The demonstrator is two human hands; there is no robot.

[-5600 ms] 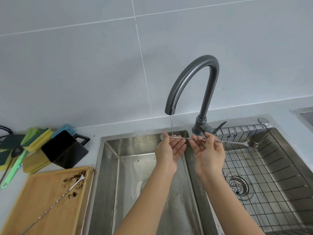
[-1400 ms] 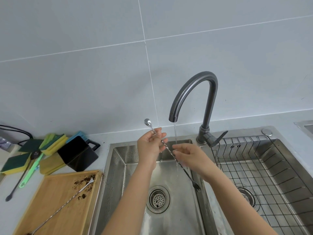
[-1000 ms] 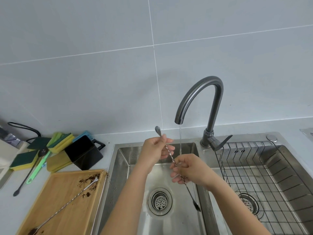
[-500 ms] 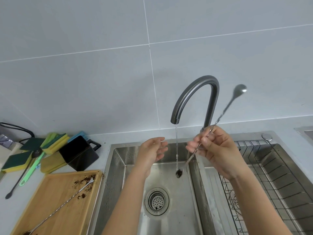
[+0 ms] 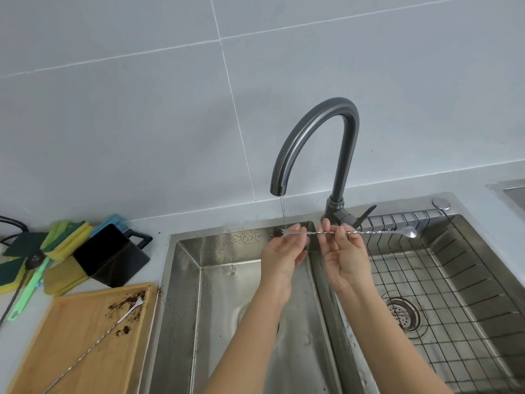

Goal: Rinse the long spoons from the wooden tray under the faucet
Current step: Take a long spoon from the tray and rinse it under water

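Stainless steel fills the lower half of the view: a double sink (image 5: 181,280) set into the pale table (image 5: 159,228), with a wire rack (image 5: 443,280) in the right basin and a dark curved faucet (image 5: 338,143) on the divider, running a thin stream of water (image 5: 283,216) into the left basin. To the left lies the wooden tray (image 5: 71,336), smeared with brown grounds, carrying a second long spoon (image 5: 93,345) not yet rinsed.

Over the divider, both hands hold the first long spoon (image 5: 369,231) level. The left hand (image 5: 284,257) pinches the twisted stem close to its forked end, where brown residue (image 5: 275,232) clings right at the falling stream. The right hand (image 5: 345,260) pinches the stem nearer the middle, and the bowl sticks out to the right above the rack.

With so weak a flow, the dirty fork end probably needs to sit squarely under the water while the stem is rolled between the fingertips, so every prong and groove gets washed. A thumb rub on the prongs would likely loosen the grounds; keeping the tip low lets them drain into the left basin.
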